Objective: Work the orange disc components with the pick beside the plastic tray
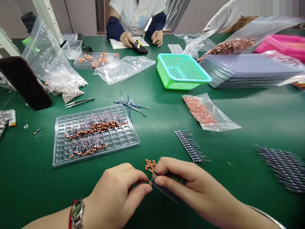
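My right hand (190,179) is closed, thumb and forefinger pinching a dark strip of small wired parts (168,193) that slants down below the fingers. My left hand (121,187) meets it from the left, its thumb and forefinger pinched around a small orange ring (150,183) at the strip's upper end. Fingers hide most of the contact between ring and wire. Just behind my fingertips lies a small pile of loose orange rings (149,164). Beyond my right hand rests another strip of wired parts (192,146).
A clear compartment tray (95,136) bears many orange-tipped wired parts. Around it lie tweezers (79,102), blue strip scraps (131,105), a phone (23,82), a green basket (183,84), a bag of orange pieces (202,111) and more strips (283,168). A person (138,22) sits opposite.
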`<state>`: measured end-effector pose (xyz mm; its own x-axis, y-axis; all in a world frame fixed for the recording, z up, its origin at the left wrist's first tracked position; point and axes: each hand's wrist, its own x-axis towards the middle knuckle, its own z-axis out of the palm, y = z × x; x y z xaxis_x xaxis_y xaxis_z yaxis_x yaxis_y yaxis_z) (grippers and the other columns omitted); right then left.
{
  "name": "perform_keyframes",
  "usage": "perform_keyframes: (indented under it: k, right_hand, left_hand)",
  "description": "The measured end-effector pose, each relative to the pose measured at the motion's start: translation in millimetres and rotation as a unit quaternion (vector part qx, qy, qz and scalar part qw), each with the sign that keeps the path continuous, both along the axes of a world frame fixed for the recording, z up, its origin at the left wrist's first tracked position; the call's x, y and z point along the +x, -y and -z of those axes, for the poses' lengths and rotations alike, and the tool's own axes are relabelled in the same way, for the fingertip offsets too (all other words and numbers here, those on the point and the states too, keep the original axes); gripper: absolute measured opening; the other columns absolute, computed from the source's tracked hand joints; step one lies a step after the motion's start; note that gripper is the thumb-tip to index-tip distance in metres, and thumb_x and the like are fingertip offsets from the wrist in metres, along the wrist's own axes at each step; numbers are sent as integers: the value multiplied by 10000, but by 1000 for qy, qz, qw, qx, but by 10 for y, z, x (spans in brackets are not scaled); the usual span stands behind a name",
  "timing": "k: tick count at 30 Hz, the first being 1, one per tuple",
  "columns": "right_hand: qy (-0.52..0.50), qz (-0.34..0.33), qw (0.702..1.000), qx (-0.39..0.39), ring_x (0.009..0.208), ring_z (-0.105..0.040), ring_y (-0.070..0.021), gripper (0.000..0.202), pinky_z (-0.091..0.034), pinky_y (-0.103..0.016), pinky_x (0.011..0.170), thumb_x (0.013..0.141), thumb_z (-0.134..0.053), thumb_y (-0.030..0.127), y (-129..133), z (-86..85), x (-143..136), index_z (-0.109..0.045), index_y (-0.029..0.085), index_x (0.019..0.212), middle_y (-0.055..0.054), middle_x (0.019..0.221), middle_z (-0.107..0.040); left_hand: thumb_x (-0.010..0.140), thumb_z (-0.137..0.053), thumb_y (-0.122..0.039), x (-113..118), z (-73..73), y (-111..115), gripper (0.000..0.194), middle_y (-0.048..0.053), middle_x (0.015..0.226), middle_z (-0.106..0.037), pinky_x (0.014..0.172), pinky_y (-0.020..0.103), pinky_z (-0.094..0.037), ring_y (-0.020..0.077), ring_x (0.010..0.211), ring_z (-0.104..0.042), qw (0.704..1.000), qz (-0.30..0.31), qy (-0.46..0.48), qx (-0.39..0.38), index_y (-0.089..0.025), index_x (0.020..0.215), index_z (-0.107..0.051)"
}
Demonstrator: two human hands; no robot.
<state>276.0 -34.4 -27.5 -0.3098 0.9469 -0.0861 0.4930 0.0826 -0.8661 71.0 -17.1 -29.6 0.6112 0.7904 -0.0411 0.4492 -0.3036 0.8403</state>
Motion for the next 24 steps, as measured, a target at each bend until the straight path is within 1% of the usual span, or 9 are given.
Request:
perform_keyframes:
  k: [4, 7, 10, 13, 16, 17, 19, 22, 24]
  right_hand:
    - [-60, 28, 996, -59, 597, -552, -156, 224, -472, -242, 550, 881, -588, 373, 55, 86, -35, -605, 215, 724, 5, 654, -593]
    - [-91, 52, 992, -75, 611, -553, -160, 225, -476, -247, 565, 847, -636, 399, 65, 115, -46, -604, 215, 722, 3, 676, -594]
    - [-124, 49, 984, -116, 602, -515, -156, 287, -453, -252, 555, 821, -670, 464, 52, 120, -46, -606, 211, 702, 10, 659, -556]
    - [-185, 31, 963, -196, 588, -464, -142, 397, -416, -249, 541, 753, -714, 579, 36, 147, -30, -612, 201, 688, 22, 636, -517]
    - [-257, 17, 926, -277, 547, -403, -111, 477, -362, -233, 515, 670, -759, 644, 36, 189, -24, -613, 191, 698, 38, 619, -497]
    - [-270, 15, 917, -293, 538, -389, -104, 485, -347, -229, 509, 654, -771, 646, 37, 196, -27, -613, 190, 701, 43, 615, -490]
    - [-280, 24, 913, -296, 553, -407, -106, 471, -355, -226, 519, 653, -783, 631, 30, 193, -32, -626, 193, 726, 38, 638, -509]
    - [-293, 88, 908, -287, 578, -460, -118, 421, -398, -221, 534, 703, -764, 602, -11, 162, -1, -621, 211, 768, 32, 668, -533]
    - [-301, 146, 894, -300, 536, -454, -112, 394, -403, -209, 488, 732, -748, 582, -51, 151, 61, -598, 219, 767, 40, 636, -503]
  left_hand:
    - [883, -581, -184, 5, -41, 6, 114, -34, 750, -641, 636, 189, -446, 85, 692, -584, 1000, 2, 2, -19, -226, 831, -673]
    - [870, -599, -187, -1, -44, 4, 102, -31, 739, -645, 621, 194, -451, 91, 676, -584, 1000, 4, -4, -18, -228, 829, -683]
    - [869, -591, -174, -9, -46, 14, 118, -25, 738, -649, 630, 197, -461, 94, 675, -588, 1000, 6, -1, -11, -225, 816, -683]
    - [854, -601, -161, -10, -65, 38, 118, -19, 715, -641, 613, 197, -460, 95, 648, -584, 1000, 14, 10, -8, -218, 793, -683]
    - [834, -611, -134, 0, -88, 60, 113, -12, 708, -639, 605, 194, -462, 97, 641, -585, 999, 21, 18, 16, -209, 784, -679]
    - [832, -609, -126, -2, -98, 61, 114, -13, 709, -639, 608, 192, -463, 96, 645, -587, 999, 22, 17, 25, -208, 786, -675]
    - [842, -600, -128, -27, -126, 44, 114, -19, 719, -638, 610, 186, -465, 93, 659, -590, 999, 25, 2, 43, -211, 795, -662]
    - [885, -547, -156, -156, -202, -48, 133, -17, 745, -639, 635, 215, -475, 109, 694, -594, 991, 15, -69, 115, -215, 819, -647]
    - [915, -487, -174, -290, -263, -143, 178, 4, 757, -637, 661, 278, -475, 146, 709, -591, 963, -20, -150, 221, -201, 831, -642]
